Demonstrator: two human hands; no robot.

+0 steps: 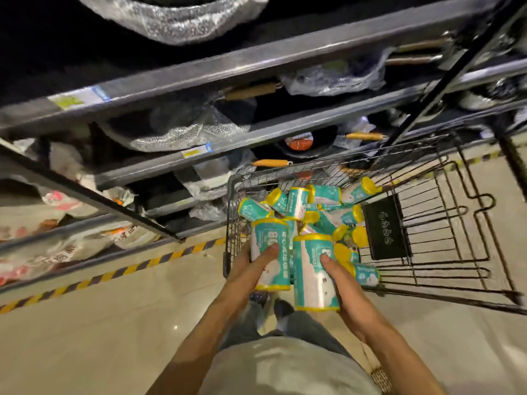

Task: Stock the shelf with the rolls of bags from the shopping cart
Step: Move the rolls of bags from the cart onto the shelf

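Note:
A wire shopping cart stands in front of me with several teal, white and yellow rolls of bags piled in its near-left corner. My left hand grips one roll from the left side, thumb across its label. My right hand grips a second roll from the right, thumb on its front. Both rolls are held upright side by side, above the cart's near edge. The shelf rises beyond and to the left of the cart.
The shelf levels hold wrapped pans with wooden handles and bagged goods at the lower left. A black flap hangs inside the cart. A yellow-black floor stripe runs along the shelf base. Beige tile floor lies at left.

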